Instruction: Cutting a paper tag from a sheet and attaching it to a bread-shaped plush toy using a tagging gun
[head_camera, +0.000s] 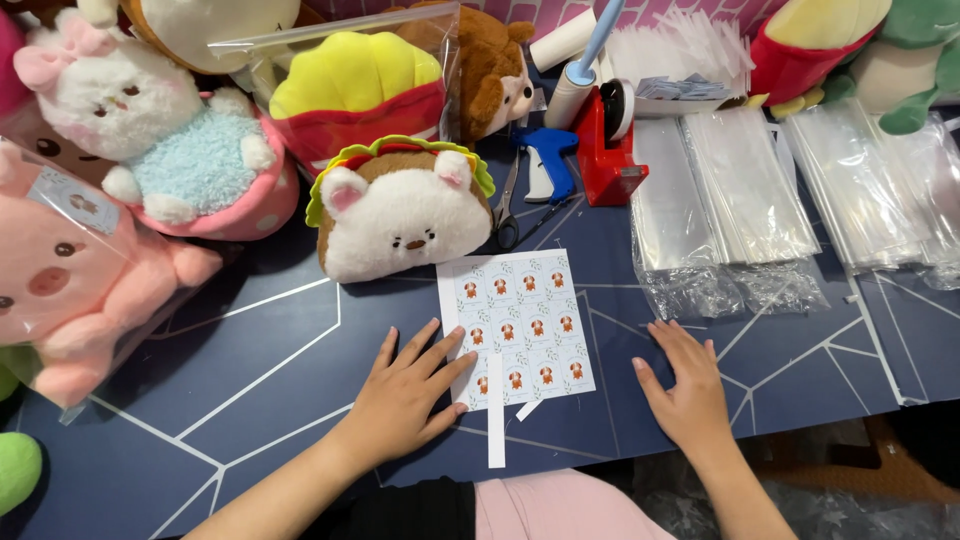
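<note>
Head view, left hand (405, 395) spread flat on sticker sheet (520, 325), right hand (685, 390) open, empty on table (250, 400)

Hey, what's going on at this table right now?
A person sits at a dark blue table ringed with plush toys. The left hand lies flat with its fingertips on a white sheet of small picture stickers; a narrow white paper strip lies beside it. The right hand rests open on the table, holding nothing. Stacks of clear plastic bags lie behind.

Glossy paper sticker sheet (517, 325), fuzzy cloth plush (400, 215)
</note>
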